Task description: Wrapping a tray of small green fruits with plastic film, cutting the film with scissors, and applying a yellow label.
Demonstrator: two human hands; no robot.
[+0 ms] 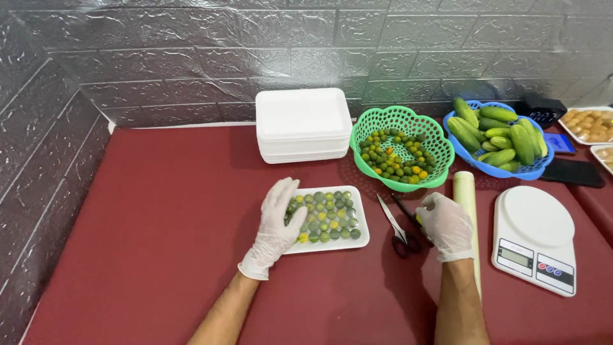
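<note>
While the gloved left hand (276, 225) lay flat, fingers spread, steadying the white foam tray (327, 220) of small green citrus, the right hand (446, 225) curled near black-handled scissors (399, 227), gripping nothing visible.

My view is bright and evenly lit from overhead. Soft glare streaks run across the glossy grey embossed brick-pattern wall panels (191, 57), and short shadows sit under the green perforated plastic basket (399, 148). The dark red matte tabletop (159, 223) shows no hot spots. Focus is sharp throughout; straight lines bend slightly toward the corners.
</note>
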